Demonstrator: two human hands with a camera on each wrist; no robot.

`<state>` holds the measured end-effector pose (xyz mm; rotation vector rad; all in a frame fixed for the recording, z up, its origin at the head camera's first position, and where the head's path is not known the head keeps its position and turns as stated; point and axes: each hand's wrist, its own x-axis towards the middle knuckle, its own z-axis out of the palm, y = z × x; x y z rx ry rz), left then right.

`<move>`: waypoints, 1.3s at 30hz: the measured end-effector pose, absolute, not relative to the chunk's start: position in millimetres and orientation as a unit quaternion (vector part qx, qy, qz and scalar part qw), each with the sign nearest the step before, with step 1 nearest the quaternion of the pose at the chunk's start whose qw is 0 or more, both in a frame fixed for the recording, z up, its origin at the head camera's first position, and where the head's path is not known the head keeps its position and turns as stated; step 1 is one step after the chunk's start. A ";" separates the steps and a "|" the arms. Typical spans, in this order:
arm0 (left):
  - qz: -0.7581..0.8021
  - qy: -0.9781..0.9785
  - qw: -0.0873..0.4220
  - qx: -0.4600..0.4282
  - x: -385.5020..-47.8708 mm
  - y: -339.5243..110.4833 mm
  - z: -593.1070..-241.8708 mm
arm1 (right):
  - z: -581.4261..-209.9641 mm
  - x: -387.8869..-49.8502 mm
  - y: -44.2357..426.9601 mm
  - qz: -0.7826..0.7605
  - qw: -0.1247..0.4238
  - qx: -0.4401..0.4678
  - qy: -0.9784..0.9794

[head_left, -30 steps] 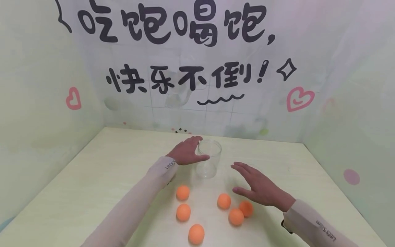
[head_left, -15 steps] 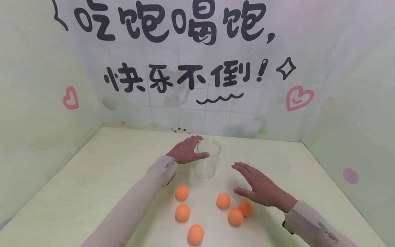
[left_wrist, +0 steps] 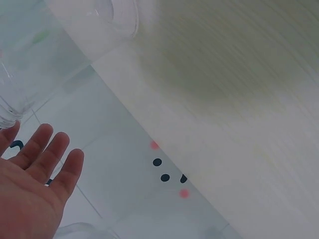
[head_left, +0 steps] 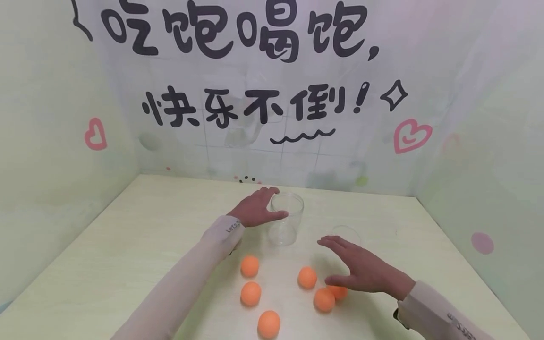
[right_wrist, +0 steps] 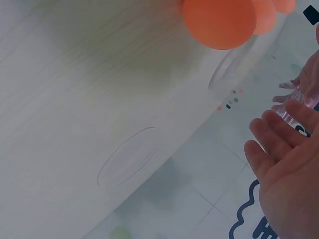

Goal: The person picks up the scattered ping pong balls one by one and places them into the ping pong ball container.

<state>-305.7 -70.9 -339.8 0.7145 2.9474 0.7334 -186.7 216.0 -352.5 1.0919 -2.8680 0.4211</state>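
Observation:
A clear, see-through jar (head_left: 284,233) stands upright at the middle back of the table. My left hand (head_left: 257,208) is at its left side near the rim, thumb across the front and fingers extended behind. In the left wrist view the fingers of that hand (left_wrist: 37,184) are spread loosely beside the jar's rim (left_wrist: 10,117); whether they touch it is unclear. Holding nothing, my right hand (head_left: 365,269) hovers with relaxed fingers over the right-hand orange balls. Its thumb partly hides one orange ball (head_left: 338,293); another orange ball (head_left: 324,300) sits against that one.
More orange balls lie towards the front, including one ball (head_left: 269,324) nearest me and another ball (head_left: 250,266) below the left forearm. A thin clear disc (head_left: 345,227) lies flat behind my right hand. Printed walls (head_left: 238,156) enclose the table (head_left: 127,236).
My right hand has shifted slightly down and right, uncovering more of the clear disc and covering part of one ball. The left hand, jar and balls stay put.

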 end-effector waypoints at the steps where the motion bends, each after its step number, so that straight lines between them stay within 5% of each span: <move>1: 0.235 0.945 0.010 0.228 -305.6 -71.0 -340.5 | -352.9 -186.0 215.7 0.132 0.017 0.355 -0.925; 20: 0.227 0.945 -0.009 0.234 -307.5 -70.0 -343.5 | -354.5 -174.9 224.3 0.148 -0.082 0.414 -0.895; 39: 0.237 0.945 -0.010 0.227 -306.4 -71.0 -344.5 | -365.5 -178.6 227.9 0.145 -0.084 0.443 -0.881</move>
